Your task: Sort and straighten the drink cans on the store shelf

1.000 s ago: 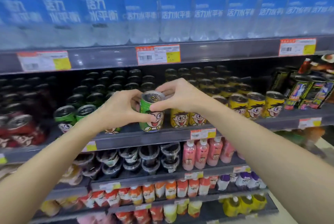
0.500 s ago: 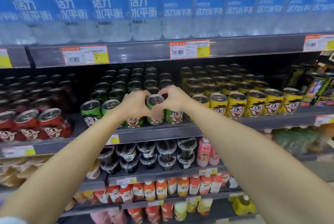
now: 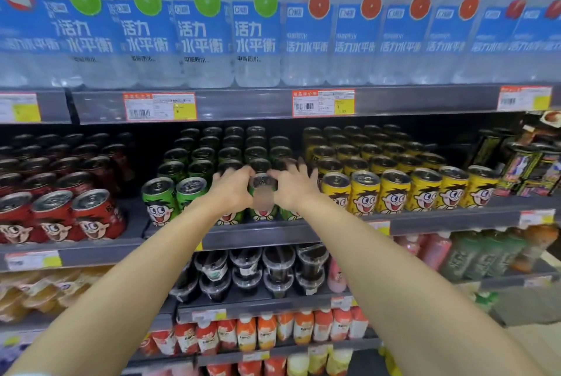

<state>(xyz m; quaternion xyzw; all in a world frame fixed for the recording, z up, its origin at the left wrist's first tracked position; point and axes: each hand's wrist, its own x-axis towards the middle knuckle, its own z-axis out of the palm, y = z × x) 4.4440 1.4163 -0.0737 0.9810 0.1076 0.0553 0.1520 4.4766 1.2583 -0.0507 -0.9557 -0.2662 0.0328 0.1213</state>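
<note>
While one second ago I held the green can (image 3: 263,193) lifted out in front of the shelf, it now sits down in the front row of the green cans (image 3: 170,196), between my two hands and on the shelf edge (image 3: 267,234). My left hand (image 3: 231,190) has its fingers curled round the left side of this can, and my right hand (image 3: 293,189) touches the right side, but its fingers spread upward and look blurred, so I cannot tell if they grip it or are letting go. The printed face shows below my fingers and looks forward, like its neighbours to the left of my left fingers. To the right of my right fingers begins the row of yellow cans (image 3: 391,193), and far left stand the red cans (image 3: 60,214). I judge that the placing is nearly done; what remains is to let the can go and check that it stands in line with the row.
</note>
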